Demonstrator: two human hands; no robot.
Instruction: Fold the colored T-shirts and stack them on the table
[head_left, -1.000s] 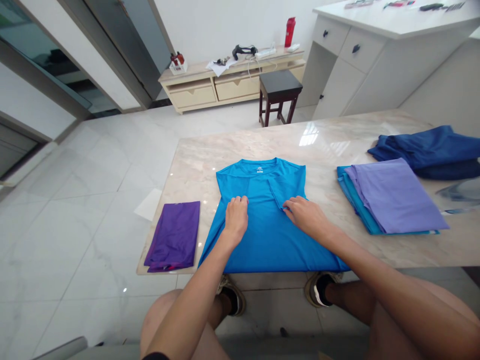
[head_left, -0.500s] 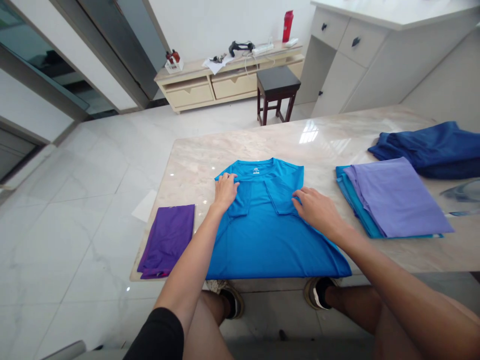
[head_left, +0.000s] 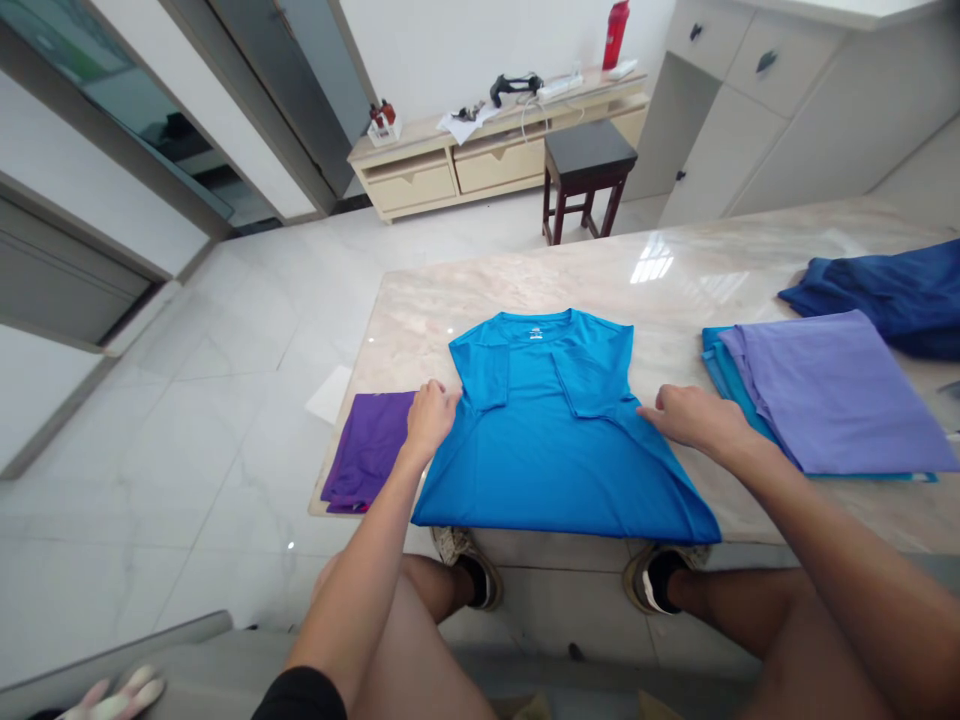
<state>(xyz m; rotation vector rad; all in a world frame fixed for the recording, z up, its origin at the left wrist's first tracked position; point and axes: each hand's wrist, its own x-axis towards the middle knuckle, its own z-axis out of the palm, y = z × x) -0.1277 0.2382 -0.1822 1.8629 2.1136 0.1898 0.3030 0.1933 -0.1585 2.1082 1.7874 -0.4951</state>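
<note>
A blue T-shirt [head_left: 551, 450] lies spread on the marble table, neckline at the far side, with both sleeves folded inward over its body. Its bottom part reaches the table's near edge. My left hand [head_left: 433, 418] is closed at the shirt's left side, just below the sleeve, fingertips pinching the edge. Across from it, my right hand [head_left: 694, 418] pinches the right side edge with thumb and fingers. A folded purple garment [head_left: 371, 445] lies left of the shirt, partly behind my left wrist.
To the right on the table [head_left: 480, 285] sit a stack of folded garments with a lavender one [head_left: 840, 390] on top, and a dark blue garment [head_left: 892, 295]. Beyond the table stand a stool [head_left: 589, 160] and a low cabinet [head_left: 412, 185].
Both hands have moved from the sleeves down to the shirt's side edges, and their fingers have closed there. The view has shifted left, so things appear farther right.
</note>
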